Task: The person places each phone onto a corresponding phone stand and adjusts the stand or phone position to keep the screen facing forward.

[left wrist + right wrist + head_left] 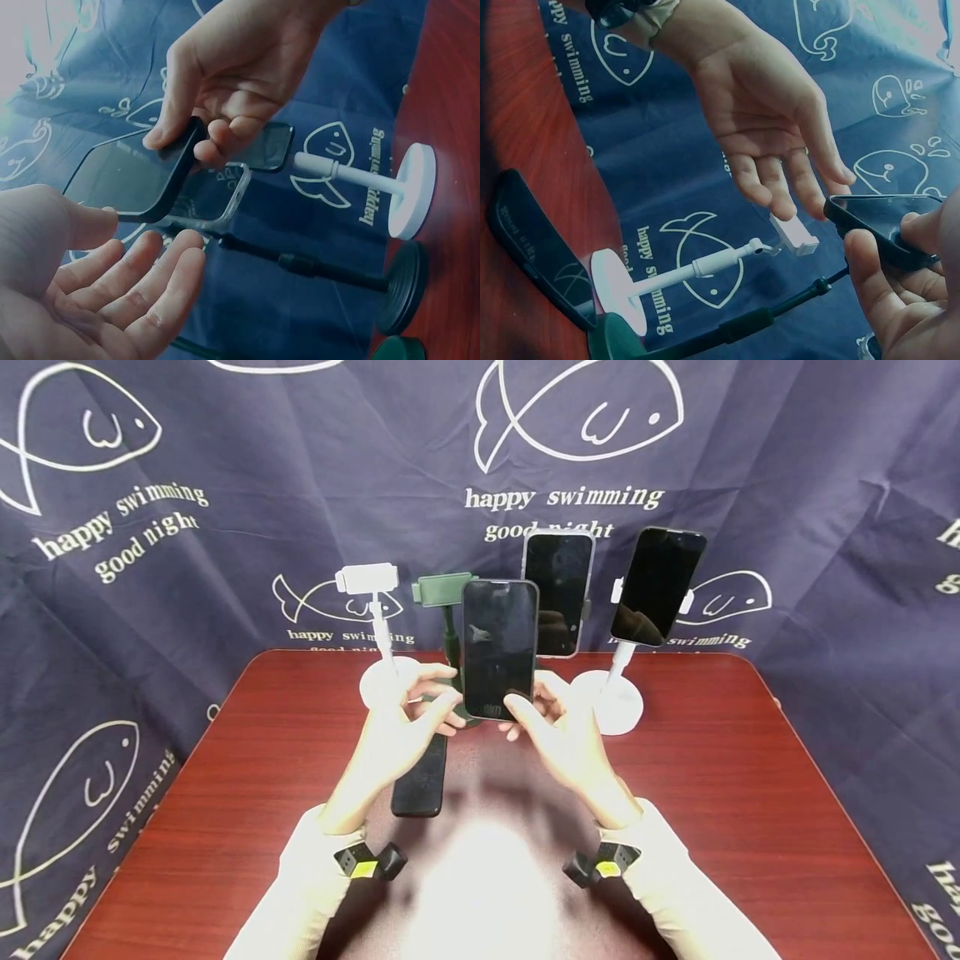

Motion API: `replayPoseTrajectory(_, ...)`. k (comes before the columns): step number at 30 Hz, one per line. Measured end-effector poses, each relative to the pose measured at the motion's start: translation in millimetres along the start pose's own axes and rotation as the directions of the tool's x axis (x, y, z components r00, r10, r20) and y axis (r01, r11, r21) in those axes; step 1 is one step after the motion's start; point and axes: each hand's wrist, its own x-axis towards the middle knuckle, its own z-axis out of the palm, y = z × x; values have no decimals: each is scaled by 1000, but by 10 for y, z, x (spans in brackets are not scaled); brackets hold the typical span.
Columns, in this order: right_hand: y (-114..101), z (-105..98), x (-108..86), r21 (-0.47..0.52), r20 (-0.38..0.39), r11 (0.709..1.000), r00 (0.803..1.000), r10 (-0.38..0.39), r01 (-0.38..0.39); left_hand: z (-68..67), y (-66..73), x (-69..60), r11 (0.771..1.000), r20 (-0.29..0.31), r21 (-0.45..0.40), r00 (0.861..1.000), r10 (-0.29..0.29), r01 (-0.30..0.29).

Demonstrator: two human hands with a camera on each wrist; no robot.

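A dark smartphone (500,652) is held upright, screen facing me. My right hand (567,739) grips its lower right corner, thumb on the front and fingers behind, as the left wrist view also shows. At its lower left edge is my left hand (401,735), thumb near the edge and fingers loosely extended; in the right wrist view the left hand (761,120) has its palm open beside the phone. Just behind the held phone stands a green phone stand (444,591); whether they touch is hidden. Another black phone (420,785) lies on the table below my left hand.
A white phone stand (367,578) stands back left. Two more phones, one light-edged (558,581) and one black (660,585), are mounted upright at back right, the black one on a white stand (617,702). A dark patterned curtain (225,602) hangs behind the red table (750,827).
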Motion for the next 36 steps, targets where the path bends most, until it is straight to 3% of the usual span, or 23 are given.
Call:
replayPoseTrajectory(4, -2, 17, 47, 64, 20, 998, 1000, -20, 18, -95, -22, 52, 998, -27, -41, 998, 50, -51)
replayPoseTrajectory(11, -29, 51, 145, 40, 16, 997, 998, -63, 62, -210, 32, 87, 999, -76, 1, 996, -41, 42)
replayPoseTrajectory(21, -73, 111, 232, 60, -6, 997, 999, -50, 50, -353, 103, 170, 997, -168, 79, 986, -11, 24)
replayPoseTrajectory(28, -95, 149, 257, 57, -19, 997, 998, -59, 60, -386, 140, 274, 995, -212, 96, 976, 49, -29)
replayPoseTrajectory(36, -99, 199, 297, 90, -21, 995, 999, -36, 38, -354, 161, 347, 996, -229, 88, 973, 31, -11)
